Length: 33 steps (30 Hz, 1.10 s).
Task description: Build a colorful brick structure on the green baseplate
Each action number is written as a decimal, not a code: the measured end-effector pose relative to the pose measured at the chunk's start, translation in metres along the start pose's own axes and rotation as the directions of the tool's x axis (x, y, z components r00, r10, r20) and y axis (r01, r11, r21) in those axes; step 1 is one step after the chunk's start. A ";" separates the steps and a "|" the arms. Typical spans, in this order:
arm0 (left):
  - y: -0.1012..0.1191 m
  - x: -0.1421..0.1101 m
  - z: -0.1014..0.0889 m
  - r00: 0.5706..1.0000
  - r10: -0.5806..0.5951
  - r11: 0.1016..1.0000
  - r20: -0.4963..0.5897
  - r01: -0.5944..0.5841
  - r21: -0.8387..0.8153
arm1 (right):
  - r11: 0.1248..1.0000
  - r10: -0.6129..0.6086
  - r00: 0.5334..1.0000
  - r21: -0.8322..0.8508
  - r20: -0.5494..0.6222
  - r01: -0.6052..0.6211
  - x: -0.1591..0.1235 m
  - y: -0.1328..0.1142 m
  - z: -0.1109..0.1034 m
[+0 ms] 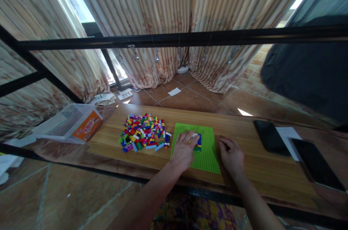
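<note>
A bright green studded baseplate (208, 159) lies on the wooden board. On its middle sits a small build of toy bricks (199, 142), with blue, green, yellow and white showing. My left hand (182, 152) reaches over the plate, its fingers stretched out, their tips touching the build and covering its left side. Beside the plate's right edge, my right hand (232, 155) rests on the board, fingers curled in toward the thumb. Whatever may be between those fingertips is hidden. Left of the plate spreads a pile of loose toy bricks (144, 132) in many colours.
A clear plastic box (67, 123) with an orange label stands at the board's left end. Two dark phones (270, 137) and a white paper (288, 139) lie at the right. A black metal bar (168, 39) crosses beyond the board, before striped curtains (163, 1).
</note>
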<state>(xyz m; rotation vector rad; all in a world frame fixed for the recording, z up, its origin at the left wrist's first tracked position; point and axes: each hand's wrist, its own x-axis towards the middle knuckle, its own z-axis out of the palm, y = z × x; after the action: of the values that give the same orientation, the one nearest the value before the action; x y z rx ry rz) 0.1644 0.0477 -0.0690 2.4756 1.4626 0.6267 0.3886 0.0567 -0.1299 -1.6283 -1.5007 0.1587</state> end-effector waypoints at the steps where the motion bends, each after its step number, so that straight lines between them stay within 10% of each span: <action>1: -0.003 -0.007 -0.002 0.999 -0.018 1.000 -0.036 0.017 -0.018 | 1.000 -0.004 1.000 -0.012 -0.001 0.004 0.000 0.000 0.001; 12: -0.057 -0.108 -0.050 0.867 -0.405 0.914 -0.290 0.394 -0.097 | 0.988 -0.074 0.997 -0.137 -0.010 0.072 -0.002 0.008 0.002; 20: -0.096 -0.104 -0.075 0.759 -0.521 0.831 -0.390 0.555 -0.031 | 0.960 -0.169 0.986 -0.228 -0.012 0.162 -0.001 0.014 0.003; 33: -0.107 -0.085 -0.067 0.829 -0.465 0.853 -0.311 0.514 0.092 | 0.960 -0.157 0.988 -0.235 -0.003 0.152 -0.001 0.014 0.003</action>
<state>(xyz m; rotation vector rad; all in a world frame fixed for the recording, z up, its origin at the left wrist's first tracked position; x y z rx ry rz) 0.0145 0.0232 -0.0710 2.0289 2.2463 0.7846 0.3967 0.0594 -0.1408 -1.6799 -1.6727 -0.1274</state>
